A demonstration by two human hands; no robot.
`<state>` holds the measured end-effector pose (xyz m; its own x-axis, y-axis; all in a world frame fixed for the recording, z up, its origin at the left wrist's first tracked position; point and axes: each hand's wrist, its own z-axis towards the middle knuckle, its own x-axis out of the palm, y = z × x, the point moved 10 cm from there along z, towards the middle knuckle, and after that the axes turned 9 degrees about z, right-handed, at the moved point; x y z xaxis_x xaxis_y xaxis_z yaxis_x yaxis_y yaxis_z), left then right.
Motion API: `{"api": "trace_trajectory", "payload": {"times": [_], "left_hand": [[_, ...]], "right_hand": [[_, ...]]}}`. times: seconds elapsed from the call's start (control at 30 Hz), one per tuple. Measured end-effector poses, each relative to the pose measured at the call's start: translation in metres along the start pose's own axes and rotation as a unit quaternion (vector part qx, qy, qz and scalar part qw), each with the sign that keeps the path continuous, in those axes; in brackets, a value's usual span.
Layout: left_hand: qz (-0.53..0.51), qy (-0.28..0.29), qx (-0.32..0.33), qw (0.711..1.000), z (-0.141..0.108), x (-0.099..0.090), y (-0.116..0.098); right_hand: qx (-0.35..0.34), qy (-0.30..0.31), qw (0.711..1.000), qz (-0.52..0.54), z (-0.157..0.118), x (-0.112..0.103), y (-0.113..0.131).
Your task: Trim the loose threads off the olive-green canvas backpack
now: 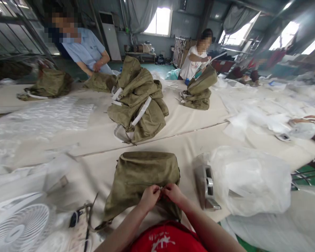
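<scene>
Table (189,140), cream covering, fills most of the view, seam running across from 9 to 2 o'clock. Workshop: metal-frame structure at 10 o'clock, grey curtain (140,15) and bright window (159,21) at 12, shelf (140,54) with boxes below, more windows toward 1-2, green floor (144,66).

Left to right: white fan (17,229) at 8 o'clock, lower corner, partly out of frame. Clear plastic sheets (55,117) spread at 10. Olive bag with pale strap (52,82) farther out at 10. Person in light blue shirt (90,49) at 11, hands at another olive bag (101,82). Big olive heap (139,101) at 12, pale straps showing, blocks part of far table.

Main olive bag (147,168) lies on near table at 6, right in front of wearer. Left hand (150,196) and right hand (173,194) meet at its lower edge, fingers pinched on something small and pale, too small to identify. Forearms cross in front of near table edge.

Smaller olive stack (202,87) at 1, person in white shirt (190,64) behind it. Tape dispenser (208,185) at 4, just beside bag; puffy clear plastic bag (254,178) right of it. Co-worker's hand (308,119) at 3, near white plastic.
</scene>
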<state>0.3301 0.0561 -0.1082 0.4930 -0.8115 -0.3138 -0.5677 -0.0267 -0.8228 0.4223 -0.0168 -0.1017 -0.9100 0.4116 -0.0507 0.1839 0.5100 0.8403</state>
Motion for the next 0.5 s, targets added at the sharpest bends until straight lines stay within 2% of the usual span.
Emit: {"api": "trace_trajectory", "payload": {"times": [0.07, 0.2, 0.3, 0.4, 0.5], "left_hand": [[0.008, -0.004, -0.004, 1.0, 0.001, 0.0, 0.001], [-0.025, -0.019, -0.051, 0.998, 0.0, 0.0, 0.005], [-0.078, -0.03, -0.091, 0.992, -0.004, 0.0, 0.006], [-0.216, -0.025, -0.161, 0.963, -0.011, 0.009, 0.018], [-0.312, -0.02, -0.22, 0.924, -0.019, 0.018, 0.028]], "right_hand": [[0.0, -0.006, 1.0, 0.002, 0.001, 0.0, 0.0], [-0.005, -0.021, 1.0, 0.008, -0.002, -0.003, 0.002], [-0.009, 0.02, 0.998, 0.055, -0.008, 0.003, 0.001], [0.003, 0.071, 0.992, 0.108, -0.013, 0.011, -0.004], [0.014, 0.061, 0.991, 0.117, -0.01, 0.014, -0.014]]}}
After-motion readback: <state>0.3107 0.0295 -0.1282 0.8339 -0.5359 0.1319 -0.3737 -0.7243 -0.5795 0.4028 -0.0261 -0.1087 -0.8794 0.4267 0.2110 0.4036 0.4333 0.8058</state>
